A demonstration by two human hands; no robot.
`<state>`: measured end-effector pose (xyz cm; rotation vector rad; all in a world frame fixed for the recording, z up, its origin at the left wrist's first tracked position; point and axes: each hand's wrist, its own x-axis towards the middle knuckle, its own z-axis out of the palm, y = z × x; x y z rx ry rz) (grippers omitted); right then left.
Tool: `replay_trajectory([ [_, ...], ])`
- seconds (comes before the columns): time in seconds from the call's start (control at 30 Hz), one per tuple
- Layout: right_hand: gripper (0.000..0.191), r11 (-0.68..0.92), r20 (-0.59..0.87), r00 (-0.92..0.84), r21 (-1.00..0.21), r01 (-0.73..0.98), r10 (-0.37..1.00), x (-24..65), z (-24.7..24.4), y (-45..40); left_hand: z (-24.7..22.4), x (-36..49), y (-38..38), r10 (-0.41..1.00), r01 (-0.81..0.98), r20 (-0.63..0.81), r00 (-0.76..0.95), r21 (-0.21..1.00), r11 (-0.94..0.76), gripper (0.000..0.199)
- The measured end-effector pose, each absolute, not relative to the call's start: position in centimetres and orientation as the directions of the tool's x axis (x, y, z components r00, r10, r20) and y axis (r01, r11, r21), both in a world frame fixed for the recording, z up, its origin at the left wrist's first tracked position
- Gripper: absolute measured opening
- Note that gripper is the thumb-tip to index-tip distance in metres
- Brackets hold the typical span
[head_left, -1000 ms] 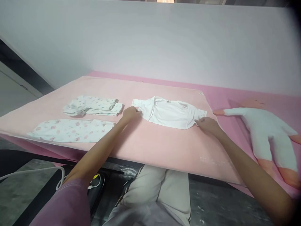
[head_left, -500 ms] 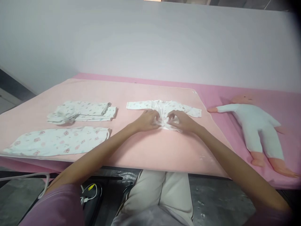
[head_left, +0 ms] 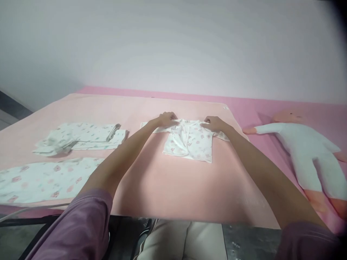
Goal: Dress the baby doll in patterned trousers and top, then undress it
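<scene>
A small white printed baby shirt point(head_left: 199, 142) lies spread on the peach mat point(head_left: 173, 187), its body flat and its long sleeves out to both sides. My left hand point(head_left: 168, 119) is at its left shoulder, fingers closed on the cloth there. My right hand point(head_left: 214, 123) pinches the right shoulder, thumb and fingers together at the fabric. The collar shows between my two hands. My forearms cover parts of both sleeves.
At the left lie a folded white printed garment point(head_left: 81, 135) and, nearer, another printed cloth point(head_left: 40, 180). A doll in white point(head_left: 300, 144) rests on the pink sheet point(head_left: 244, 108) at the right. A pale wall point(head_left: 173, 47) rises behind.
Both hands have moved from the shirt's gathered lower front up to its shoulders. The shirt's body, bunched before, now lies spread toward me. The view has shifted slightly.
</scene>
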<state>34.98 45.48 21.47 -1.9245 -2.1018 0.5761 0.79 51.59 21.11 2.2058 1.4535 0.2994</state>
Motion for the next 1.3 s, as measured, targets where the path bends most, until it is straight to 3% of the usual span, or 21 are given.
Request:
replay_trajectory([
  [0.13, 0.029, 0.052, -0.055, -0.088, -0.46, 0.886, 0.995, 35.4, 21.6, 47.5, 20.5, 1.6, 54.0, 0.863, 0.735, -0.03, 0.504, 0.54, -0.41, 0.032],
  [0.23, 0.021, 0.144, 0.143, -0.094, -0.395, 0.908, 0.985, 34.7, 21.5, 47.0, 20.0, 1.5, 54.5, 0.856, 0.616, 0.057, 0.513, 0.67, -0.414, 0.034],
  [0.33, 0.021, 0.363, 0.341, -0.229, -0.405, 0.84, 0.912, 32.3, 21.7, 44.2, 19.9, 0.6, 54.4, 0.768, 0.499, 0.113, 0.631, 0.698, -0.514, 0.039],
  [0.43, 0.021, 0.561, 0.266, -0.501, -0.505, 0.655, 0.824, 28.9, 22.1, 39.9, 20.0, -0.2, 54.7, 0.628, 0.449, 0.12, 0.769, 0.599, -0.663, 0.042],
  [0.53, 0.023, 0.666, 0.112, -0.725, -0.508, 0.546, 0.679, 26.3, 22.0, 36.1, 20.0, 0.0, 55.1, 0.595, 0.498, 0.085, 0.799, 0.46, -0.735, 0.043],
  [0.73, 0.028, 0.562, 0.037, -0.646, -0.532, 0.633, 0.762, 24.3, 21.2, 32.7, 20.0, 3.2, 53.3, 0.742, 0.679, 0.106, 0.662, 0.335, -0.654, 0.035],
  [0.87, 0.022, 0.544, 0.144, -0.571, -0.55, 0.633, 0.809, 25.1, 20.6, 31.5, 20.1, 4.7, 49.5, 0.817, 0.783, 0.197, 0.542, 0.235, -0.576, 0.043],
  [1.0, 0.018, 0.576, 0.292, -0.503, -0.517, 0.633, 0.814, 26.9, 19.6, 30.3, 19.8, 3.2, 44.2, 0.783, 0.756, 0.312, 0.538, 0.233, -0.612, 0.043],
  [1.1, 0.018, 0.629, 0.292, -0.563, -0.472, 0.618, 0.773, 27.6, 18.9, 29.7, 19.0, 1.2, 40.2, 0.768, 0.74, 0.299, 0.566, 0.225, -0.633, 0.04],
  [1.3, 0.01, 0.677, 0.35, -0.58, -0.406, 0.613, 0.735, 27.1, 17.6, 29.6, 18.1, -1.1, 36.1, 0.904, 0.899, 0.316, 0.289, 0.236, -0.369, 0.033],
])
